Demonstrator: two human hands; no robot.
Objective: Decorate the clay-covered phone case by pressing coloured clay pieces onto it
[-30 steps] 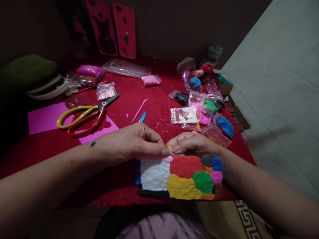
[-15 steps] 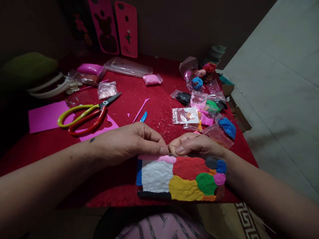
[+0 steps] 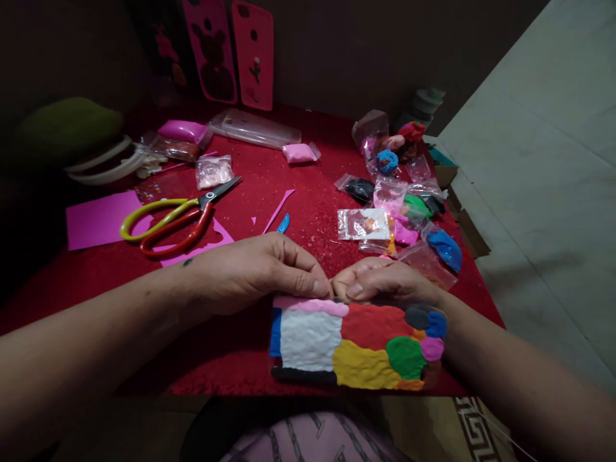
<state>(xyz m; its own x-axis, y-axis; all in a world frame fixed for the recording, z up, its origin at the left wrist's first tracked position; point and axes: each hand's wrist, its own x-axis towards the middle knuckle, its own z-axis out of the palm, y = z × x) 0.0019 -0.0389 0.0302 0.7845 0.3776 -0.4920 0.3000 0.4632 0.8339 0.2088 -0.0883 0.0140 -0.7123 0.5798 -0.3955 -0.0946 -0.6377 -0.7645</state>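
Note:
A clear phone case (image 3: 375, 350) lies near the table's front edge, covered with flattened clay patches in white, red, yellow, green, blue, black, orange and pink. My left hand (image 3: 283, 273) is closed, thumb and forefinger pinching at the far edge beside the pink clay strip (image 3: 312, 307). Right against it, my right hand (image 3: 380, 282) is also closed, thumb on the same edge and other fingers curled behind it. Whatever lies between the fingertips is too small to make out. Beyond my left hand are a pink modelling tool (image 3: 279, 210) and a small blue tool (image 3: 283, 223).
Scissors (image 3: 183, 221) with yellow and red handles lie on pink sheets (image 3: 103, 220) at left. Bagged clay (image 3: 409, 205) is heaped at right. A clear case (image 3: 255, 128) lies farther back; pink phone cases (image 3: 253, 54) stand against the wall. The red tabletop (image 3: 308, 173) carries small scraps.
The whole view has shifted slightly, so everything sits a little farther right. Both hands keep nearly the same grip at the case's far edge.

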